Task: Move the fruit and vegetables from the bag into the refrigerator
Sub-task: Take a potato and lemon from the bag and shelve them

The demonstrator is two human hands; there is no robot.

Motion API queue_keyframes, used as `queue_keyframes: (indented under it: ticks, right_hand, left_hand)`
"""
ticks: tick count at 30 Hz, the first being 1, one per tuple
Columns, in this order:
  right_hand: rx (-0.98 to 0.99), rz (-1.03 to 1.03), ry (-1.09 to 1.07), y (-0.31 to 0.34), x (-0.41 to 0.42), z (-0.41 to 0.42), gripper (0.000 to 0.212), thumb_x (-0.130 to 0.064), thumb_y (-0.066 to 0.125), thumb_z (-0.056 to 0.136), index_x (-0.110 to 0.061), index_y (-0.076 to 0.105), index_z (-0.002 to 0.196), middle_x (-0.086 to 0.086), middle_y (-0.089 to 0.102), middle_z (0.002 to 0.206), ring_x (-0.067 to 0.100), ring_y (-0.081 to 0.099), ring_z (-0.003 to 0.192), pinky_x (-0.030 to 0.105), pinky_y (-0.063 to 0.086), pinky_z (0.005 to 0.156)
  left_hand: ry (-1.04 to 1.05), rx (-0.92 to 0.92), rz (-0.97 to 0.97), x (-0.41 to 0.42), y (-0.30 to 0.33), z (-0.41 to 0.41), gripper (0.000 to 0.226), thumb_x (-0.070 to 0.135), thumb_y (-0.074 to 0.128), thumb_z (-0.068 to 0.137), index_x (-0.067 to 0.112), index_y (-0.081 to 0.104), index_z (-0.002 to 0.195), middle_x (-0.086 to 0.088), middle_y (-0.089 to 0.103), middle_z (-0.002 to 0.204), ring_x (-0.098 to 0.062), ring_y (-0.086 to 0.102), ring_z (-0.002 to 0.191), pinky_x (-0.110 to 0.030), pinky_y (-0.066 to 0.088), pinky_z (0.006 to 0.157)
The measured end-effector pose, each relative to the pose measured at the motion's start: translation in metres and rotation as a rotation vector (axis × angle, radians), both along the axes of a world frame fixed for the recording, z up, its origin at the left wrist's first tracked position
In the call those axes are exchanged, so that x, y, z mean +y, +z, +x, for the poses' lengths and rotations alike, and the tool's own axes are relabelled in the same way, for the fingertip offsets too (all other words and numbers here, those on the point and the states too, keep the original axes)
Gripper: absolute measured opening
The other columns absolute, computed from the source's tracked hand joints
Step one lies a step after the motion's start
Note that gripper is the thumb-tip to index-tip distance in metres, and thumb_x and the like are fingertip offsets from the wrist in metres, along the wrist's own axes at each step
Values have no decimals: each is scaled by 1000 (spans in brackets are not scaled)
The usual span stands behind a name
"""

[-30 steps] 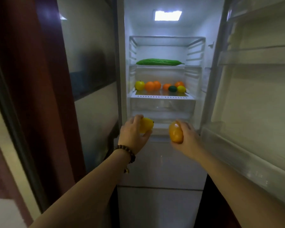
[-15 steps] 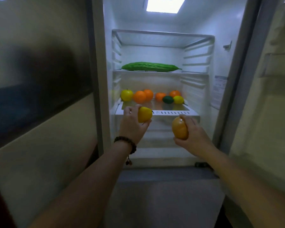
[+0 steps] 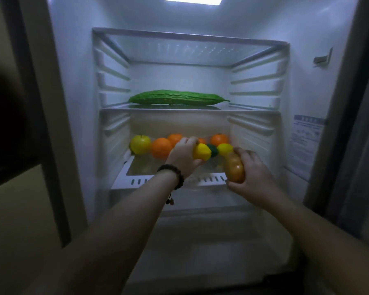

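In the head view, both arms reach into the open refrigerator (image 3: 73, 103). The left hand (image 3: 184, 157) has its fingers curled around a yellow lemon (image 3: 201, 152); the thumb side lies on top of the lemon and its pointed end sticks out to the right. This hand is above the lower shelf (image 3: 168, 182), just in front of the fruit that lies there. A dark bead bracelet (image 3: 173, 170) sits on the left wrist.

The right hand (image 3: 251, 173) grips a brownish-orange fruit (image 3: 234, 168). The fingers wrap around it from the right and from behind, and the thumb is under it. It is blurred, so I cannot tell what kind of fruit it is. It is held at the front edge of the lower shelf, to the right of the lemon and apart from it.

On the lower shelf lie a yellow apple (image 3: 140, 144) at the left, then an orange (image 3: 161, 147) touching it, more oranges behind, a small dark green fruit (image 3: 213, 150) and a second lemon (image 3: 225, 149). On the glass shelf above lies a long green bitter gourd (image 3: 177, 97), alone.

On the right inner wall there is a sticker (image 3: 305, 141) with a blue heading and small lines of text. The writing is too small and blurred to read.
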State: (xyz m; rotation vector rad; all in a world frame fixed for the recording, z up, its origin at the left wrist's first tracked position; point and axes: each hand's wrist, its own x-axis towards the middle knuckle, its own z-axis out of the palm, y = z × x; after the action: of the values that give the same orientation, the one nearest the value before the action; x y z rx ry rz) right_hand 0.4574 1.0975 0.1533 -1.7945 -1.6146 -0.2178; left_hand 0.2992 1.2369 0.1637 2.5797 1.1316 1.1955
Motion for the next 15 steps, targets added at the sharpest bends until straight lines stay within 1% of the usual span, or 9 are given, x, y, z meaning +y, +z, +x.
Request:
queue_keyframes:
  ticks: [1, 3, 5, 7, 10, 13, 15]
  right_hand:
    - [-6, -16, -10, -1, 3, 3, 92, -35, 77, 69, -28, 24, 145, 1, 33, 141, 25, 45, 120, 33, 42, 91]
    - [-10, -34, -20, 0, 8, 8, 91, -36, 76, 70, -28, 24, 144, 1, 33, 141, 25, 44, 121, 36, 43, 92]
    - [-6, -38, -33, 2, 10, 12, 91, -35, 76, 70, -29, 24, 144, -1, 32, 140, 23, 44, 120, 36, 44, 93]
    - [2, -35, -43, 4, 11, 15, 90, -35, 76, 71, -30, 24, 144, -1, 32, 140, 23, 43, 120, 36, 43, 94]
    - [-6, -51, -68, 5, 11, 19, 89, -37, 75, 72, -32, 22, 144, -2, 30, 142, 22, 43, 119, 37, 45, 93]
    - [-13, -55, -92, 5, 11, 26, 88, -36, 75, 73, -35, 22, 142, -3, 29, 143, 21, 44, 118, 34, 45, 91]
    - [-2, -59, -111, 5, 9, 29, 88, -36, 75, 73, -35, 22, 142, -3, 29, 143, 22, 45, 117, 34, 45, 90]
  left_hand:
    - [-17, 41, -10, 10, 1, 9, 53, 25, 75, 76, 15, 50, 121, -8, 52, 116, -24, 52, 104, -36, 47, 87]
    - [-41, 117, -41, 28, 4, 27, 51, 26, 73, 77, 18, 49, 122, -7, 50, 117, -26, 51, 106, -38, 46, 88]
    - [-77, 170, -77, 43, 6, 45, 56, 31, 73, 75, 19, 48, 124, -7, 51, 120, -27, 51, 108, -42, 45, 90]
    - [-116, 201, -99, 52, 5, 62, 56, 36, 74, 73, 21, 48, 120, -6, 54, 118, -27, 53, 106, -44, 47, 88]
    - [-144, 249, -87, 62, 1, 82, 47, 36, 72, 77, 21, 50, 116, -5, 55, 114, -27, 54, 103, -45, 47, 86]
    - [-152, 286, -56, 68, -4, 93, 47, 35, 68, 82, 19, 50, 123, -7, 50, 121, -28, 50, 107, -44, 44, 90]
    - [-146, 297, -33, 70, -6, 95, 48, 37, 66, 83, 21, 50, 125, -6, 50, 122, -27, 49, 109, -43, 43, 91]
